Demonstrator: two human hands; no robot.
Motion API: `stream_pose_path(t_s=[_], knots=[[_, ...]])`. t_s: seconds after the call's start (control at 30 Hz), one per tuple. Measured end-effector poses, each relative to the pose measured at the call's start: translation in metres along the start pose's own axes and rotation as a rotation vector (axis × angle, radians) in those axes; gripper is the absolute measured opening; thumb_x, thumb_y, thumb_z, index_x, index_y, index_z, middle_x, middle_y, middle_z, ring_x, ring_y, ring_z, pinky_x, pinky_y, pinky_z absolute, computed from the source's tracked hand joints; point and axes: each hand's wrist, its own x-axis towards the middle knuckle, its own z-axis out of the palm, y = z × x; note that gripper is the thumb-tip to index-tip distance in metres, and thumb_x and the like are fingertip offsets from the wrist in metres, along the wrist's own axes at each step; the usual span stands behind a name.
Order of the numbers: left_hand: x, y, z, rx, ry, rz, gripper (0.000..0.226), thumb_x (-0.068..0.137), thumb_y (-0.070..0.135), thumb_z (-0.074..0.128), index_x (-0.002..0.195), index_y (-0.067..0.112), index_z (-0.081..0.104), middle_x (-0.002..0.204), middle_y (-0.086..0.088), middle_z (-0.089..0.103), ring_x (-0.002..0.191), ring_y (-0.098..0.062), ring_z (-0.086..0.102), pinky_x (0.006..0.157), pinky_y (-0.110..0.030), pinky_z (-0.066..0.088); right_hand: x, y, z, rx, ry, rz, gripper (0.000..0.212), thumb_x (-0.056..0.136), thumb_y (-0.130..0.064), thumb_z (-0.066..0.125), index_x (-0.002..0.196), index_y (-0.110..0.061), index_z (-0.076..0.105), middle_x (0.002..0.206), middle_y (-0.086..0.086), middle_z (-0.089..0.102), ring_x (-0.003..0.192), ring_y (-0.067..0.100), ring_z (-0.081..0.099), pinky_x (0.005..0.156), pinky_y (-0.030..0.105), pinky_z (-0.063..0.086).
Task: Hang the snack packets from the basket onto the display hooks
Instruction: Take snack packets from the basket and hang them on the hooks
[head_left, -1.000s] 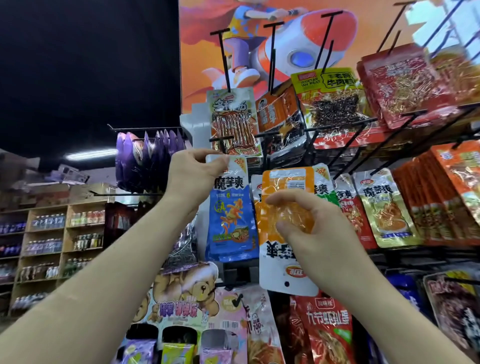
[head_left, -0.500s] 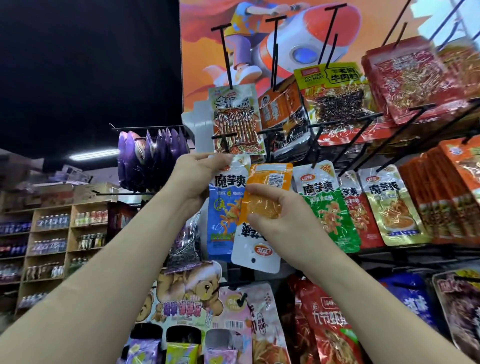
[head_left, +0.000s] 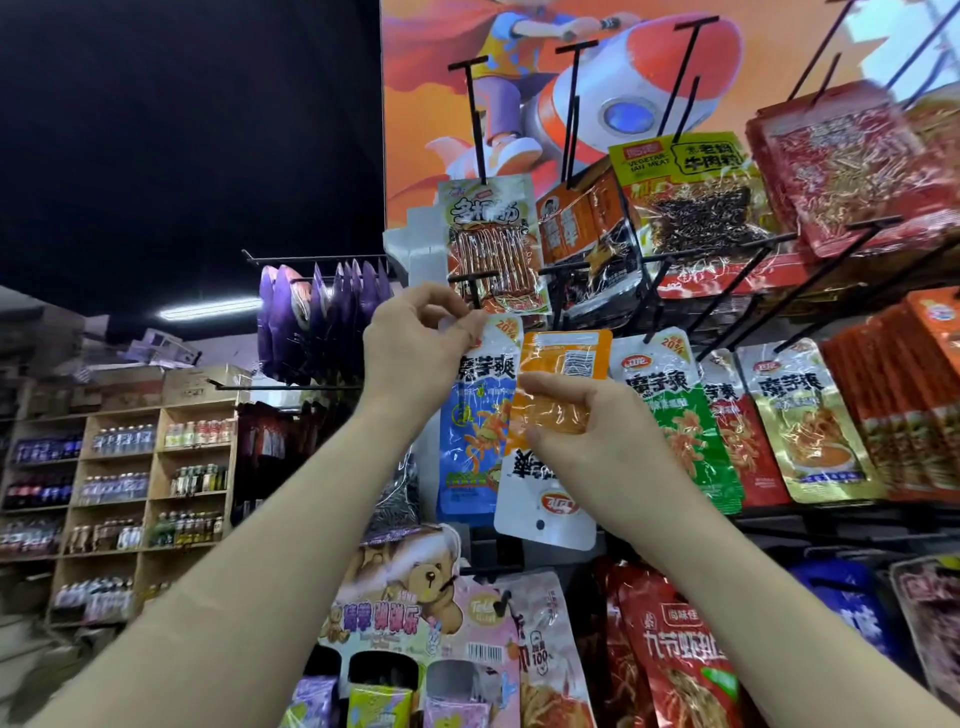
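Reaching up at the display now, both arms raised, and everything centres on the blue packet (head_left: 475, 431) hanging in the middle row. The left hand (head_left: 415, 348) is at its top left corner, thumb and fingertips pinched on the white upper edge. Just above the blue packet sits the black crossbar end of a hook (head_left: 470, 278), right over those pinching fingers.

The right hand (head_left: 602, 447) is clamped on the orange packet (head_left: 566, 358), thumb in front and fingers curled round its clear middle. The orange packet is just right of the blue packet, overlapping its right edge. It's upside down: the orange end points up, level with the top of the blue packet. The white end, with its small hang hole (head_left: 540, 525), dangles below the blue packet's bottom edge. It's on no hook, carried by the right hand alone. The two hands are apart, each on its own packet.

Further right of the blue packet, past the orange one, hangs a green packet (head_left: 685, 431), then a gold packet (head_left: 810, 431). Directly above the blue packet is a clear packet of red strips (head_left: 493, 249), and higher up, a cartoon rocket poster (head_left: 623, 104). Below the blue packet there's a pink bear packet (head_left: 410, 587), and a red packet (head_left: 670, 649) lower right. Left of the blue packet hangs a row of purple packets (head_left: 322, 322), and far beyond those stands a wooden shelf (head_left: 156, 410) stocked with bottles.
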Motion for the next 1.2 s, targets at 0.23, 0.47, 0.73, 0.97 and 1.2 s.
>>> stream_pose_path(t_s=[0.23,0.47,0.73,0.97,1.2], knots=[[-0.008,-0.001,-0.012,0.175,-0.104,0.094,0.009,0.083,0.023,0.076,0.091,0.026,0.073,0.067,0.013,0.063,0.052,0.0,0.054,0.054,-0.014,0.044,-0.003,-0.003,-0.004,0.016,-0.059,0.004,0.052,0.087,0.0,0.06,0.135,-0.021,0.056,0.109,-0.007,0.068,0.068,0.01,0.063,0.057,0.017,0.051],[-0.002,0.005,-0.008,0.121,-0.152,0.025,0.017,0.078,0.015,0.08,0.088,0.027,0.072,0.075,0.012,0.068,0.056,-0.007,0.058,0.062,-0.019,0.05,-0.005,0.001,-0.013,0.051,-0.111,0.002,0.072,0.083,0.008,0.062,0.135,-0.039,0.045,0.1,-0.006,0.061,0.053,0.01,0.049,0.05,0.019,0.044],[0.001,0.001,-0.008,0.021,-0.089,-0.115,0.017,0.081,0.003,0.073,0.081,0.02,0.074,0.074,-0.001,0.071,0.062,-0.008,0.062,0.063,-0.019,0.052,-0.002,-0.002,-0.014,0.186,-0.095,0.068,0.049,0.083,0.009,0.061,0.117,-0.027,0.064,0.071,0.001,0.064,0.052,0.015,0.043,0.047,0.022,0.038],[-0.005,-0.01,-0.001,0.161,-0.124,-0.052,0.019,0.077,0.019,0.08,0.095,0.018,0.077,0.083,0.007,0.073,0.078,-0.011,0.068,0.078,-0.028,0.055,-0.007,-0.001,-0.012,0.101,-0.085,0.018,0.051,0.085,0.007,0.061,0.116,-0.033,0.057,0.087,0.002,0.065,0.055,0.008,0.048,0.049,0.021,0.043],[-0.013,-0.024,0.009,0.39,-0.133,0.159,0.021,0.085,0.008,0.07,0.105,0.004,0.074,0.105,-0.003,0.065,0.087,-0.008,0.052,0.075,0.007,0.028,-0.021,-0.001,-0.032,0.112,0.085,0.018,0.09,0.081,0.002,0.072,0.142,-0.047,0.029,0.083,-0.016,0.071,0.067,0.023,0.067,0.06,0.032,0.058]])
